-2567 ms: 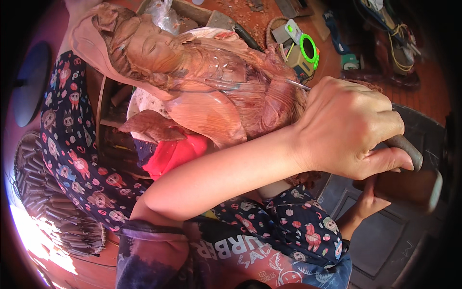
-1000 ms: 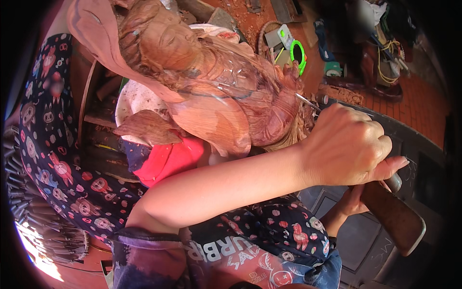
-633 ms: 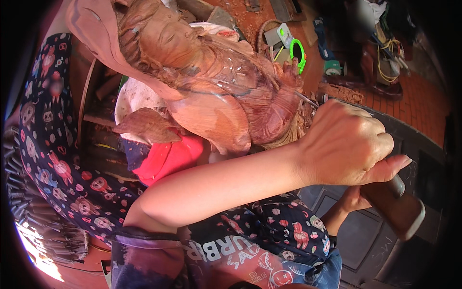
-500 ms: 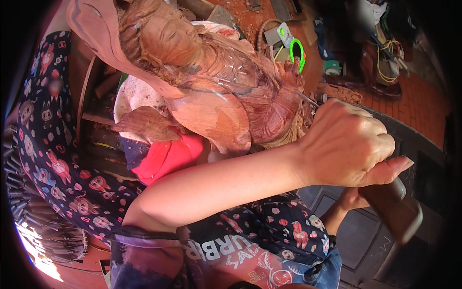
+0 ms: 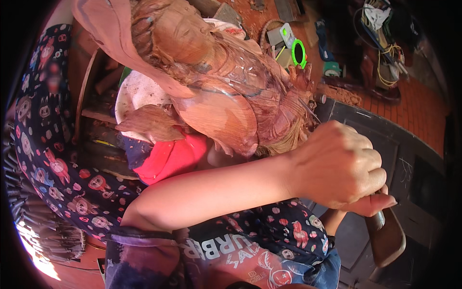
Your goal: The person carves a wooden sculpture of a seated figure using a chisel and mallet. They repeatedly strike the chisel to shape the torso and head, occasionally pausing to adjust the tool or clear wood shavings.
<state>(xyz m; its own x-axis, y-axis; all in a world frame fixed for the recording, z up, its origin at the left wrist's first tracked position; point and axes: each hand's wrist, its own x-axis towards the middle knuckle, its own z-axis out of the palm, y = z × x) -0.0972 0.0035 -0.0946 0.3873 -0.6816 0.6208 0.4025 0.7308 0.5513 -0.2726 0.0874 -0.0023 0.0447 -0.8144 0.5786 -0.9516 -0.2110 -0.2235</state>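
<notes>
At your lower left, the round basket [image 5: 81,243] is packed with dark rod-like pieces [image 5: 48,231], and nearer the middle a wooden box [image 5: 85,86] holds bits of wood [image 5: 109,83] and a slim yellow stick [image 5: 103,142]. Beyond the carving, a woven-rimmed basket [image 5: 263,37] holds a white-and-green device [image 5: 287,34]; whether the green ring [image 5: 299,54] beside it sits inside, you cannot tell. The wooden statue [image 5: 216,108] lies slantwise between your legs, past your left forearm, its head toward the upper left and its long axis running down to the right, with a red cloth [image 5: 173,156] beside its lower edge. Your left hand [image 5: 339,166] is clamped round the chisel [image 5: 312,113], whose blade points up and left at the statue's folds; contact is unclear. The chisel's butt shows below your thumb, beside the mallet [image 5: 389,240], whose head slants down. Your right hand [image 5: 336,216] is mostly hidden behind your left; you cannot tell its grip, nor whether the hands touch.
</notes>
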